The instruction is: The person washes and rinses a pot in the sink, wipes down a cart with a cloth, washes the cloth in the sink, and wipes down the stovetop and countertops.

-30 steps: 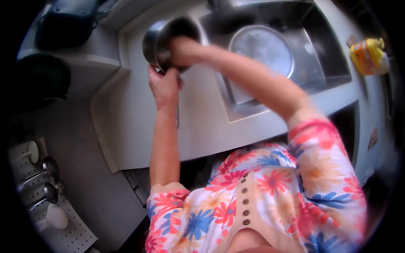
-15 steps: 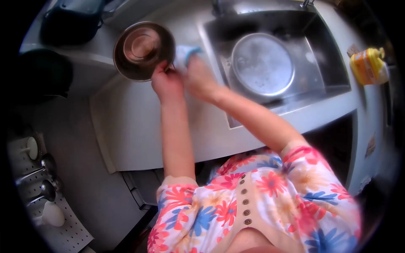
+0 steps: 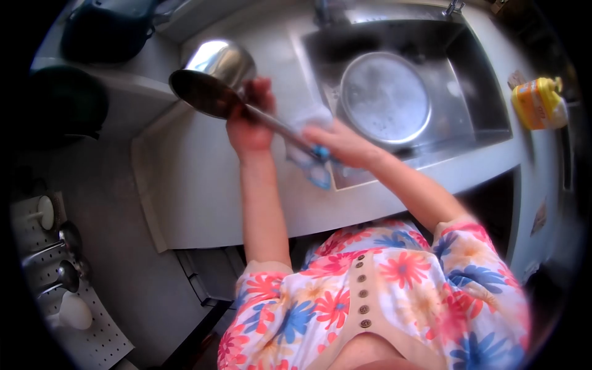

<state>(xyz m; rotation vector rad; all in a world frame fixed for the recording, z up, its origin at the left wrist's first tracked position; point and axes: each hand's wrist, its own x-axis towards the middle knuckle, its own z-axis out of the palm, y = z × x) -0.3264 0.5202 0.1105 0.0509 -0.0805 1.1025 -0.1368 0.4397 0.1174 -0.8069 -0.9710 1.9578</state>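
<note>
A shiny metal saucepan is tilted on its side above the counter, its dark opening facing down and left. My left hand grips it where the long handle meets the pan, fingers curled up behind the joint. Closed on a white cloth with blue edging, my right hand presses it against the far part of the handle. The end of the handle is partly hidden by cloth and fingers.
A steel sink holds a large round metal lid or pan. On its right stands a yellow bottle. The white counter lies beneath my arms. Ladles hang on a perforated board at lower left; dark cookware sits upper left.
The saucepan has turned from showing its inside to showing its outer wall, and its handle is now visible. My right hand and the cloth have moved down and right along the handle.
</note>
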